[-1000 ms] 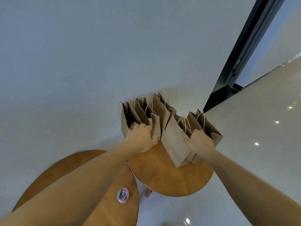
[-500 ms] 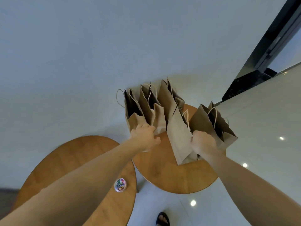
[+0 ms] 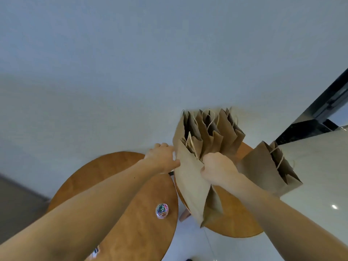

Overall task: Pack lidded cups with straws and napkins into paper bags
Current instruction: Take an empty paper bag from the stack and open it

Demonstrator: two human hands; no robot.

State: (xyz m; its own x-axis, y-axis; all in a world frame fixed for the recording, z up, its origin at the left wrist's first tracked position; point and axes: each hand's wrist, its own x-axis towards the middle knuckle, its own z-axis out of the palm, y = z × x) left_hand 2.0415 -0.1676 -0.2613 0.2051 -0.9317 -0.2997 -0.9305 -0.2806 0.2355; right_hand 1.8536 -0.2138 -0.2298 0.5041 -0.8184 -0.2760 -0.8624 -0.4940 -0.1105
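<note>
Several brown paper bags with twine handles stand on a small round wooden table. One bag is lifted off the table, tilted toward me. My left hand grips its left edge and my right hand grips its right edge near the top. A row of open bags stands behind it against the wall. Another open bag stands apart at the right edge of the table. No cups, straws or napkins show.
A larger round wooden table sits to the left, carrying a clear jar of coloured paper clips. A pale wall fills the background. A dark door frame runs at the far right above the glossy floor.
My right hand left the right-hand bag and took the middle bag; my left hand moved onto the same bag. That bag rose off the table toward me. The view shifted left.
</note>
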